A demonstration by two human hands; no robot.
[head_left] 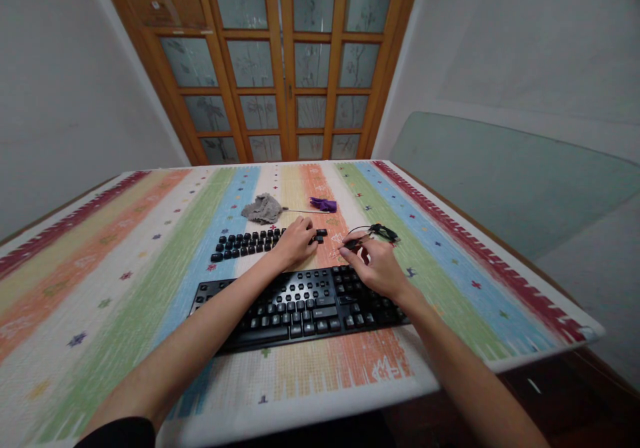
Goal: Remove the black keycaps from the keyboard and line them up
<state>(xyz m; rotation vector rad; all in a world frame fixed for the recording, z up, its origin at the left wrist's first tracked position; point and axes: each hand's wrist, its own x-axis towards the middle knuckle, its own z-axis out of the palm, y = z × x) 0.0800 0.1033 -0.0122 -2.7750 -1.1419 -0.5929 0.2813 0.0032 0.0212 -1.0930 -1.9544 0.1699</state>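
A black keyboard (300, 311) lies on the striped tablecloth below my hands, with many keycaps off its upper rows. Behind it, loose black keycaps (245, 245) stand in rows. My left hand (299, 240) is at the right end of these rows, fingers curled down on a keycap (319, 239); the fingertips are partly hidden. Over the keyboard's upper right edge, my right hand (373, 261) is closed in a pinch on a small dark thing, too small to name. Just beyond it lies a bundled black cable (384, 233).
A crumpled grey cloth (263, 209) lies behind the keycaps, with a thin dark rod (305, 211) stretching right from it. Next to the rod's end is a purple cloth-like thing (323, 205). Wooden doors with glass panes (287, 88) stand past the table (125, 341).
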